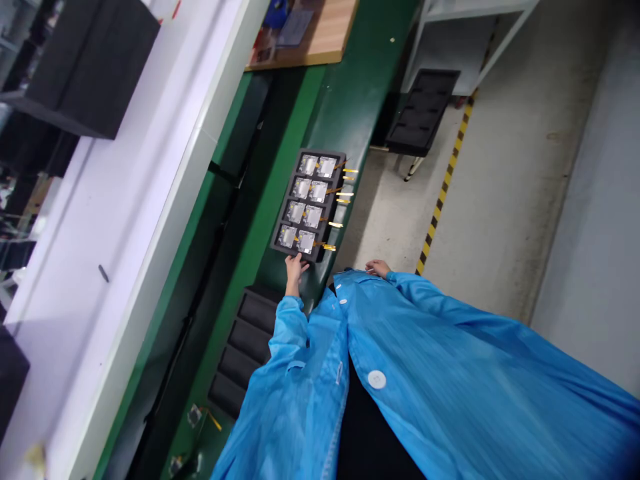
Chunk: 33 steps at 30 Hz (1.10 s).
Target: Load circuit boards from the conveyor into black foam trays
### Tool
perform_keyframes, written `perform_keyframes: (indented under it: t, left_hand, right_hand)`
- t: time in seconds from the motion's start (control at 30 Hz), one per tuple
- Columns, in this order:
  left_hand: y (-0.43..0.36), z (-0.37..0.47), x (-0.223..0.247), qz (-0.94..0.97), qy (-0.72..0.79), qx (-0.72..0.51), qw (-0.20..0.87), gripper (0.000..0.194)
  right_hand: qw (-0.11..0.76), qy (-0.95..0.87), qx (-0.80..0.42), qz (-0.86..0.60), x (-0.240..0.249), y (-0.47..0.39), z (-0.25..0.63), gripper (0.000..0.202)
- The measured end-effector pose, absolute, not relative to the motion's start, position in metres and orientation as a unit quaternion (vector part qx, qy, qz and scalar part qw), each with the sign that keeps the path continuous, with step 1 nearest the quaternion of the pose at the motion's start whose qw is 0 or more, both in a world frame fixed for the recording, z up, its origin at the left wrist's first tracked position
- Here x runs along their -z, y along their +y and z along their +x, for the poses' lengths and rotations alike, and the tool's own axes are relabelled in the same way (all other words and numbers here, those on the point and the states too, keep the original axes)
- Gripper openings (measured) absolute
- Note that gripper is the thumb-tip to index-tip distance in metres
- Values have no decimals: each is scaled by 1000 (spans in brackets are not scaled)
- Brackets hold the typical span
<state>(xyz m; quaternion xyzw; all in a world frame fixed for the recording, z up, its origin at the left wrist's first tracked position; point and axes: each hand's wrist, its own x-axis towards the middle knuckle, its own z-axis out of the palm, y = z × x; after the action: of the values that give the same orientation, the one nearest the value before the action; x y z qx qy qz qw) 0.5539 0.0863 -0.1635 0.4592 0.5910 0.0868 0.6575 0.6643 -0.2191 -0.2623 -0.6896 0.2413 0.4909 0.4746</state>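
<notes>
A black foam tray lies on the green bench surface. In its compartments sit several small circuit boards with silvery squares, joined in pairs. Their orange-gold flex cables stick out over the tray's right side. My left hand is at the tray's near end, fingers at its edge and thumb to the right; their undersides are hidden. My right hand is by the front of the blue coat, away from the tray. Its fingers are loosely bent and apart, with nothing plainly in them.
An empty black tray lies beside my left sleeve, with a loose board below it. Another black tray stands low at the white shelf. A wooden board lies farther along. Yellow-black tape marks the floor.
</notes>
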Motion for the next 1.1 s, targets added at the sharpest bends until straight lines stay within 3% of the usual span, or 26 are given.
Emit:
perform_keyframes:
  t: [0.33,0.5,0.6,0.7,0.8,0.87,0.97,1.1]
  left_hand:
    - [40,511,167,491,537,-170,665,56]
    - [29,458,145,573,427,-252,653,46]
    - [46,399,112,573,471,-363,564,36]
    - [67,309,79,556,584,-448,385,29]
    - [77,203,63,533,723,-399,186,33]
    - [77,138,66,464,812,-330,130,43]
    - [65,71,89,360,875,-271,178,55]
    - [41,43,130,313,843,-313,305,48]
  right_hand:
    - [429,132,-508,-735,240,-220,635,17]
    - [379,5,-554,-741,237,-208,621,28]
    - [363,-59,-575,-731,238,-184,607,35]
    - [392,-136,-569,-710,232,-149,594,45]
    - [423,-222,-555,-682,219,-103,584,56]
    - [427,-269,-547,-668,209,-70,576,59]
    - [406,-326,-523,-675,194,-20,555,61]
    - [280,-426,-447,-734,183,32,512,70]
